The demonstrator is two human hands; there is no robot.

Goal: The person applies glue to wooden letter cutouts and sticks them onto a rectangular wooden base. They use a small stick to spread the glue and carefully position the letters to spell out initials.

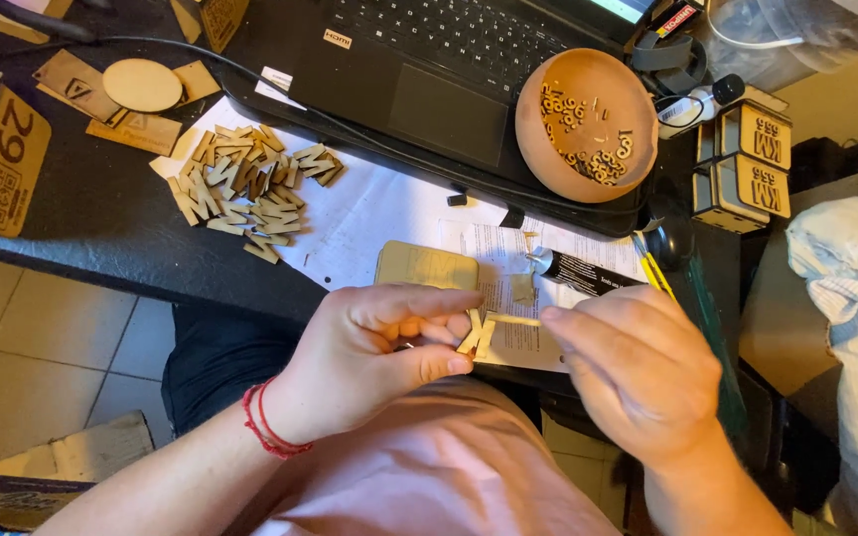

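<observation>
Pinched between left hand (369, 357) thumb and fingers: a wooden letter (476, 335), above the lap at the counter (101, 228) edge. Right hand (638, 372) closed on a thin stick (514, 320), tip touching the letter. Light, stiff, probably snappable; best held by its edges. Beyond, a glue tube (583, 270), letter pile (245, 189), bowl (588, 124).

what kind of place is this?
Probably a home craft desk: a pile of cut wooden letters, a laptop, a bowl of small wooden pieces, and a glue tube on papers.

Head camera looks steeply down, close over the desk edge (131, 248).
</observation>
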